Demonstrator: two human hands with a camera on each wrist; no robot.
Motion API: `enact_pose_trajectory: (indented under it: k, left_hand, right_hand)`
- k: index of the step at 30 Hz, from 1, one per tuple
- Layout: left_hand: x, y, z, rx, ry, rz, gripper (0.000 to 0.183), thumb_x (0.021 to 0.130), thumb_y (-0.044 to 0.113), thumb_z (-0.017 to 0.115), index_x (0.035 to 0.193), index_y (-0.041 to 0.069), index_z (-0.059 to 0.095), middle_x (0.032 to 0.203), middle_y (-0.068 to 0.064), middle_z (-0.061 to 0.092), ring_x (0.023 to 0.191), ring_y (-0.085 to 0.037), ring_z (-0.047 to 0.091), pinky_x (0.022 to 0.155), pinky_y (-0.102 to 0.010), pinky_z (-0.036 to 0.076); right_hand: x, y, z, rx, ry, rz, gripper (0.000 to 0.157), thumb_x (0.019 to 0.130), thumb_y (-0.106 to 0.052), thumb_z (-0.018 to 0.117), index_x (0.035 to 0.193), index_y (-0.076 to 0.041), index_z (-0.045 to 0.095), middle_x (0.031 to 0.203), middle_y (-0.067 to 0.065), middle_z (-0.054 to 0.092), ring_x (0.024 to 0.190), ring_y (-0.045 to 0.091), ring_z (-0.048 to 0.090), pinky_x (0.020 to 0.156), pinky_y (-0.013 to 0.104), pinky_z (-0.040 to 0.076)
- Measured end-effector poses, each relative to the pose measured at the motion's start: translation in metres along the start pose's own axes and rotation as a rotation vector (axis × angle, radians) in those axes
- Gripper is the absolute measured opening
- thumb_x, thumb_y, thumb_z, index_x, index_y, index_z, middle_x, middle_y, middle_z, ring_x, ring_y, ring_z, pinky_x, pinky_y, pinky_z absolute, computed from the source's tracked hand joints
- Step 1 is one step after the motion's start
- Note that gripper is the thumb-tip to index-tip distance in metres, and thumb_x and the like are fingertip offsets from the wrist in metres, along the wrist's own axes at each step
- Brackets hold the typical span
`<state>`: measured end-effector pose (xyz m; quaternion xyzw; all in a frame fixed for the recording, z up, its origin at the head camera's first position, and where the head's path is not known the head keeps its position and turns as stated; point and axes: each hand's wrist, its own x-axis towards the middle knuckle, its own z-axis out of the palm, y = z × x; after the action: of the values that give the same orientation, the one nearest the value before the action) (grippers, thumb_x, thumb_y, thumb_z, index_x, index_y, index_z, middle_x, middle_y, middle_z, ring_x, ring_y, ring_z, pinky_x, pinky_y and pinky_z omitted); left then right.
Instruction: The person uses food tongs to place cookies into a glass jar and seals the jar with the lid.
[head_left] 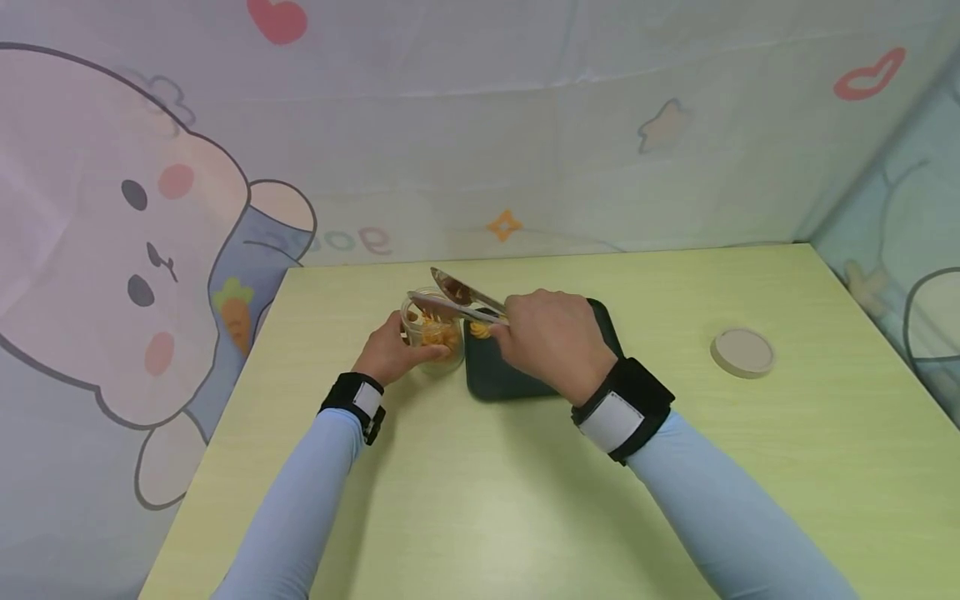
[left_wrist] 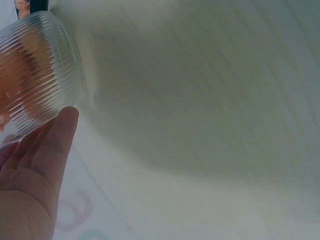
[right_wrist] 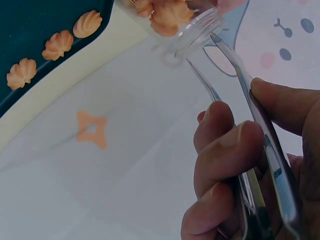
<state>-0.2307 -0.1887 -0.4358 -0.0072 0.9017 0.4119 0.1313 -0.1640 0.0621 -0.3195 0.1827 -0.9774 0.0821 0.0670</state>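
Note:
A clear ribbed glass jar [head_left: 452, 360] with swirled golden cookies inside is held by my left hand [head_left: 397, 350], thumb in front and fingers round the far side. Metal tongs [head_left: 454, 288] are gripped in my right hand [head_left: 551, 342]. Their two arms stand apart over the jar's mouth, and no cookie shows between the tips in the right wrist view. Beside the jar lies a dark green tray [head_left: 498, 379], partly covered by my right hand. Several cookies [right_wrist: 57, 45] sit along the tray's edge in the right wrist view.
A round pale lid [head_left: 742, 352] lies on the right part of the light yellow table [head_left: 450, 500]. Behind the table hangs a printed cloth [head_left: 465, 158] with a cartoon animal on the left.

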Motion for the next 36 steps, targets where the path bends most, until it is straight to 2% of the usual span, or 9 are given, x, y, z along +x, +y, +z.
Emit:
enact_pose_trajectory:
  k: [5, 11, 18, 22, 28, 36]
  left_hand:
    - [0.000, 0.001, 0.000, -0.003, 0.002, -0.008, 0.089, 0.085, 0.045, 0.082, 0.149, 0.005, 0.036, 0.148, -0.021, 0.052, 0.135, -0.038, 0.052, 0.109, -0.051, 0.047]
    - [0.003, -0.001, 0.001, 0.007, 0.009, -0.009, 0.086, 0.083, 0.046, 0.083, 0.144, 0.005, 0.039, 0.146, -0.021, 0.053, 0.133, -0.038, 0.053, 0.107, -0.050, 0.048]
    - [0.005, -0.003, 0.002, 0.007, 0.007, -0.010, 0.086, 0.083, 0.047, 0.083, 0.144, 0.006, 0.039, 0.147, -0.022, 0.052, 0.133, -0.038, 0.053, 0.107, -0.051, 0.048]
    - [0.005, -0.003, 0.002, 0.009, 0.010, -0.008, 0.085, 0.083, 0.047, 0.083, 0.144, 0.006, 0.039, 0.146, -0.022, 0.053, 0.132, -0.038, 0.054, 0.106, -0.050, 0.048]
    - [0.004, -0.003, 0.002, 0.015, 0.014, -0.005, 0.084, 0.083, 0.046, 0.083, 0.143, 0.005, 0.040, 0.145, -0.022, 0.054, 0.132, -0.038, 0.054, 0.105, -0.050, 0.049]
    - [0.002, -0.002, 0.002, 0.012, 0.012, -0.005, 0.085, 0.084, 0.046, 0.082, 0.144, 0.005, 0.039, 0.146, -0.022, 0.052, 0.133, -0.038, 0.053, 0.105, -0.050, 0.049]
  right_hand:
    - [0.000, 0.012, -0.007, 0.032, -0.037, 0.052, 0.041, 0.100, -0.037, 0.062, 0.068, -0.013, 0.056, 0.054, 0.000, 0.046, 0.050, 0.020, 0.051, 0.045, 0.033, 0.035]
    - [0.001, 0.050, -0.012, 0.010, -0.053, 0.129, 0.036, 0.100, -0.036, 0.062, 0.075, -0.010, 0.061, 0.058, 0.004, 0.053, 0.053, 0.022, 0.052, 0.046, 0.034, 0.036]
    - [-0.004, 0.085, 0.006, 0.016, -0.140, 0.224, 0.047, 0.099, -0.034, 0.063, 0.058, -0.013, 0.054, 0.051, 0.000, 0.042, 0.049, 0.020, 0.047, 0.045, 0.032, 0.033]
    - [-0.010, 0.094, 0.021, -0.002, -0.186, 0.240, 0.054, 0.098, -0.034, 0.064, 0.050, -0.015, 0.049, 0.048, -0.002, 0.038, 0.047, 0.018, 0.044, 0.045, 0.031, 0.032]
    - [-0.013, 0.098, 0.036, -0.032, -0.243, 0.236, 0.056, 0.098, -0.033, 0.064, 0.048, -0.014, 0.051, 0.047, -0.002, 0.039, 0.046, 0.017, 0.045, 0.044, 0.030, 0.034]
    - [-0.012, 0.104, 0.053, -0.042, -0.205, 0.246, 0.058, 0.097, -0.032, 0.066, 0.045, -0.016, 0.047, 0.045, -0.003, 0.035, 0.042, 0.015, 0.040, 0.041, 0.029, 0.030]
